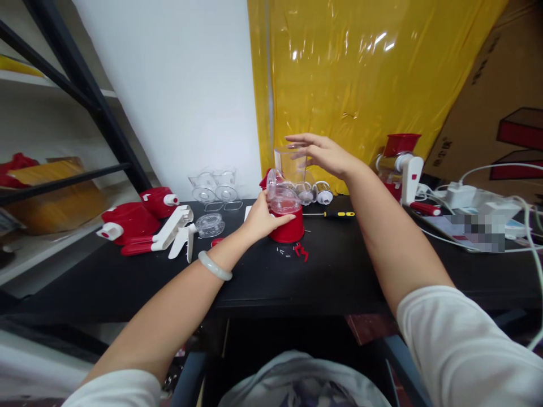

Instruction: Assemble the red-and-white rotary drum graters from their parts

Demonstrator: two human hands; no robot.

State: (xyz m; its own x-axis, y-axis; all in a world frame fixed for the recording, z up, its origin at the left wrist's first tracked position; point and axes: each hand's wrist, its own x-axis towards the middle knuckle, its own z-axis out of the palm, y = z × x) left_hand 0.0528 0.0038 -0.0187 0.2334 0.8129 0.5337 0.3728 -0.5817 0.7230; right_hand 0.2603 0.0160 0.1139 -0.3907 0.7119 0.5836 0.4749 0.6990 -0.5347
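Note:
My left hand (265, 217) is wrapped around a red round base (288, 227) on the black table, its thumb along the front. A clear plastic housing (285, 195) with a tall open chute (292, 163) sits on this base. Over the chute's top, my right hand (324, 154) is open with fingers stretched to the left; I cannot tell whether the fingertips touch the rim. Small screws (283, 252) and red clips (301, 252) lie in front of the base. Behind and to the right are metal grater drums (323, 192) and a black-and-yellow screwdriver (339, 214).
Red bases (131, 220), white crank handles (169, 229) and a clear round part (210, 225) lie on the left. Clear housings (215, 186) stand near the wall. An assembled red-and-white grater (401, 169), a tablet (449, 232) and white chargers with cables (460, 195) occupy the right.

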